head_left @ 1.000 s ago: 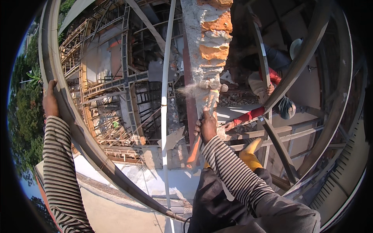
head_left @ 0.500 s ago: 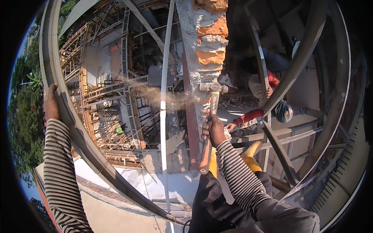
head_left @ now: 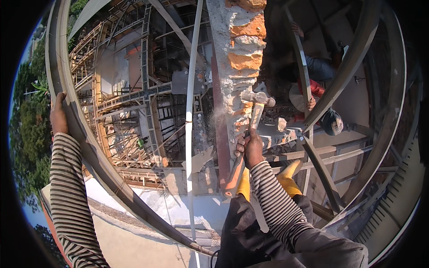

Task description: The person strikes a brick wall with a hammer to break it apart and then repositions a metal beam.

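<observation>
In my right hand is a ball-peen hammer, its fingers wrapped around the handle, the orange-gripped end pointing down toward me. The hammer's metal head lies against or just over the broken edge of a brick wall, where orange brick and grey mortar show; whether it touches I cannot tell. A pale broken chunk appears just right of the hammer. My left hand grips a long brown beam at far left, its fingers curled over the edge.
A white pipe runs upright left of the wall. Far below on the left is timber and rebar formwork. To the right, lower down, a person in red sleeves holds a post. My yellow boots stand near beams.
The hammer head has shifted slightly right. A dust cloud left of the wall has thinned. The other person's red-sleeved arm has drawn back from beside my right hand, and a chunk now shows there.
</observation>
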Demonstrator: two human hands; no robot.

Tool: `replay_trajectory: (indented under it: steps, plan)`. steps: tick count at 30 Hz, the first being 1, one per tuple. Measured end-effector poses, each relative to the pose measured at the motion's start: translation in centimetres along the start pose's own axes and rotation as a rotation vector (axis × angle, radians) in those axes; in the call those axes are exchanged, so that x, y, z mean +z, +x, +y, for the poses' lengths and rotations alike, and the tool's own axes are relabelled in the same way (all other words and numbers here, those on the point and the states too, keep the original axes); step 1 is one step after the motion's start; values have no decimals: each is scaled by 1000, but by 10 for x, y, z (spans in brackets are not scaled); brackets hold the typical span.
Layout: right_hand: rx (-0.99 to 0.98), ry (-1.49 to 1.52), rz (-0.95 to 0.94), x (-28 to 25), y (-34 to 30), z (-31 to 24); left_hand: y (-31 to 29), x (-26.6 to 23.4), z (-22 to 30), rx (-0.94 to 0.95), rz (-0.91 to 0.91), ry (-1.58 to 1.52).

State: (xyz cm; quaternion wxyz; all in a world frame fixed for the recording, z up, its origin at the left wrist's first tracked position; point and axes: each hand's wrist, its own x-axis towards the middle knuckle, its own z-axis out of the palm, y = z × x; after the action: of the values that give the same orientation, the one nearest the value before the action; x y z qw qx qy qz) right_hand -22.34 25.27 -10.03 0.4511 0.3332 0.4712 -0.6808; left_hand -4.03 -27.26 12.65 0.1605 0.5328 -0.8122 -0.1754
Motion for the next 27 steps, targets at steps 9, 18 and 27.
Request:
replay_trajectory:
  steps: [9,18,27]
  plan:
    - [-4,18,62,28,4,37,7,2,-8,131,-21,141]
    - [-326,200,99,15,-28,1,-10,0,18,-85,10,-81]
    - [37,-50,-15,7,6,12,-5,2,15,58,-6,37]
